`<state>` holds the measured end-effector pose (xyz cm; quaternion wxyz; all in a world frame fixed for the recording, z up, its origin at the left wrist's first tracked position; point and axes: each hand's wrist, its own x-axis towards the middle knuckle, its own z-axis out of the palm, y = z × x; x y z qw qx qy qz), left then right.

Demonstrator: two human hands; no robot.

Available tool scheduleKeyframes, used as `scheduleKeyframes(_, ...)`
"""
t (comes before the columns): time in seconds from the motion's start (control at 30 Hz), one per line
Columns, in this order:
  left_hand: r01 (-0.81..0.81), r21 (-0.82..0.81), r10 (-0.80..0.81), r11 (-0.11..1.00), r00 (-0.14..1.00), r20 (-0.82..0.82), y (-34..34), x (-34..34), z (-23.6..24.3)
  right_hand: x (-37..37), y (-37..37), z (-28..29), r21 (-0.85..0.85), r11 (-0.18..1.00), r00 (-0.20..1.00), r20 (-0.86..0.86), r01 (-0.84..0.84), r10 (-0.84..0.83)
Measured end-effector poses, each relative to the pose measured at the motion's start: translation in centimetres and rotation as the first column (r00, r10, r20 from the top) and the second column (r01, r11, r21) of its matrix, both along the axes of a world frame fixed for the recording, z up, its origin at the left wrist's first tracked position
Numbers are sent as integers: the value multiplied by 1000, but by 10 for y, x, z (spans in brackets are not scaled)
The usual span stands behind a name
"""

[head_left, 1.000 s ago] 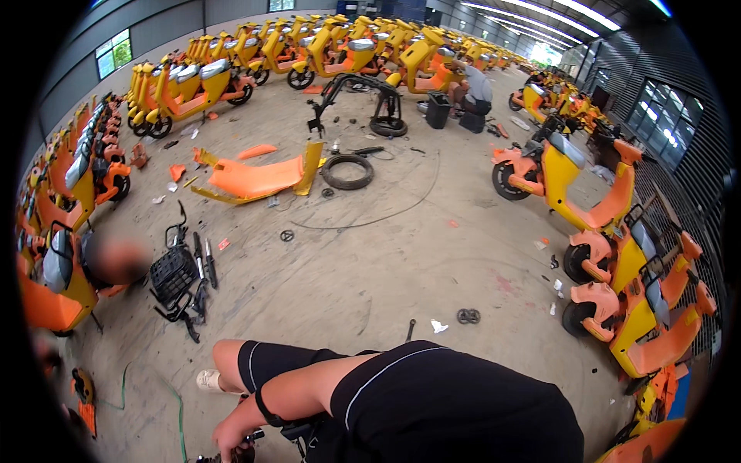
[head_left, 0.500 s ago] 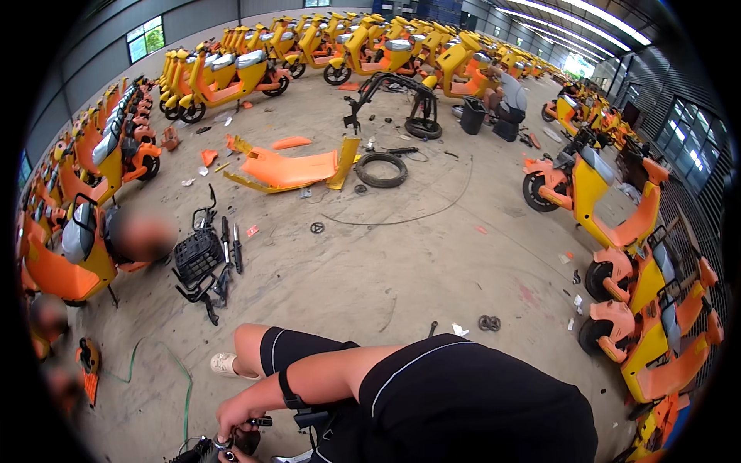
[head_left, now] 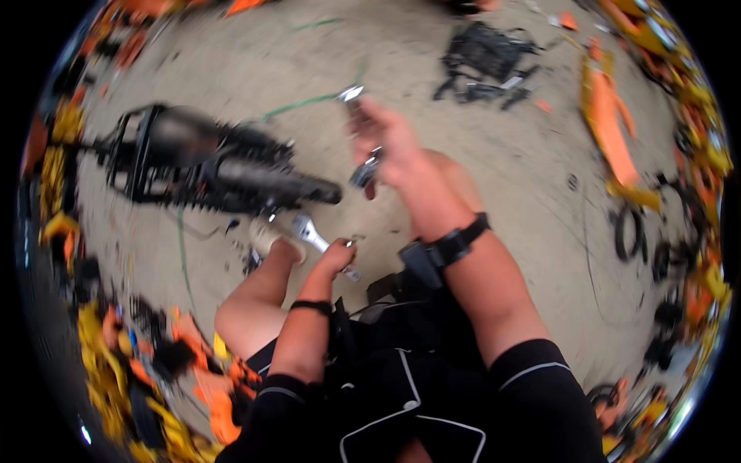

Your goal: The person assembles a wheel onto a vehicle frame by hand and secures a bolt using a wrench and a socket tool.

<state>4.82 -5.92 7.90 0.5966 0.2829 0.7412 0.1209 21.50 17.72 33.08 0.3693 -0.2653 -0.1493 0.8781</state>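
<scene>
My left hand (head_left: pixel 337 255) is closed around the middle of a large silver wrench (head_left: pixel 309 231). The wrench's broad head points up toward a stripped black scooter frame (head_left: pixel 251 176). Raised at the centre, my right hand (head_left: pixel 392 147) grips a metal tool with a shiny rounded head (head_left: pixel 350 93) above the fingers and a dark, shiny end below. Motion blurs this tool, so its exact kind is unclear. The scooter frame lies on the floor to the left, apart from both hands, with its tyre end pointing toward me.
A green hose (head_left: pixel 297 106) trails over the concrete floor behind the frame. Black metal parts (head_left: pixel 488 58) lie farther off. At the right are an orange and yellow body panel (head_left: pixel 610 123) and a loose tyre (head_left: pixel 629 231). Yellow and orange scooters ring the edges.
My view has swung left and down, bringing the scooter frame and both hands fully into sight. My hands, earlier together at the lower edge, are now apart, with the right one raised.
</scene>
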Motion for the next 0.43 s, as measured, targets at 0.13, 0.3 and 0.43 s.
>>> scheduleKeyframes(0.13,-333,-28,331,943,942,-59,-32,8,-66,-20,11,-42,-270,955,970,237,125,-60)
scheduleKeyframes(0.3,-566,-138,565,812,823,-50,-47,9,-142,-8,14,-61,-339,937,915,397,78,67)
scheduleKeyframes(0.43,-450,-26,424,893,859,-289,-40,-4,-200,0,27,-64,-287,957,867,487,42,108)
